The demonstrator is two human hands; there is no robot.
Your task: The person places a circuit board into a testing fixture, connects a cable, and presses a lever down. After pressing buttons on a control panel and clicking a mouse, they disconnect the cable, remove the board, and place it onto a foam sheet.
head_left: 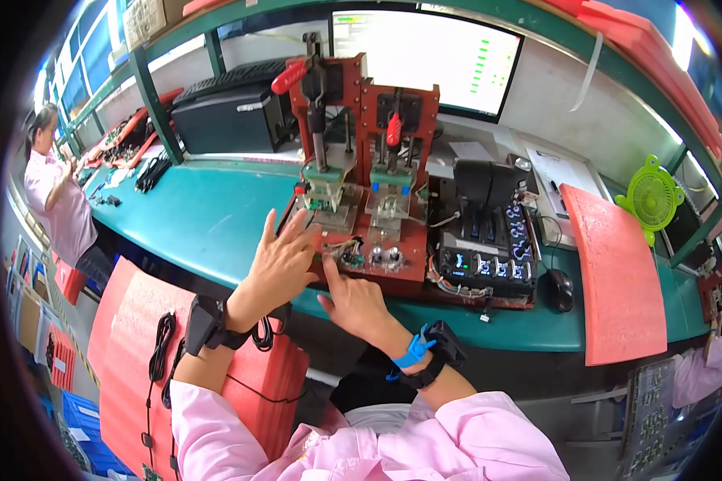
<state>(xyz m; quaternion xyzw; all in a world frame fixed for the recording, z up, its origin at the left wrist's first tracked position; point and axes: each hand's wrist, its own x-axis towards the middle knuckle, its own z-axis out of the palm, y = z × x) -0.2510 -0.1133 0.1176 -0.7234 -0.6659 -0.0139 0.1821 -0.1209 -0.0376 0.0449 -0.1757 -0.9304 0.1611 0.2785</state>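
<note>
Resting my left hand (279,260) open, fingers spread and gripping nothing, I press my right hand (353,301), index extended, on the red test fixture (369,184) just ahead, monitor (425,56) farther beyond on the bench (200,216).

Pink long sleeves (217,425) cover both forearms, entering from six o'clock. The left wrist wears a black strapped device (204,322) trailing a black cable (159,361) toward seven o'clock. The right wrist carries a black band (441,353) with a blue clip-like strap (413,351).
</note>
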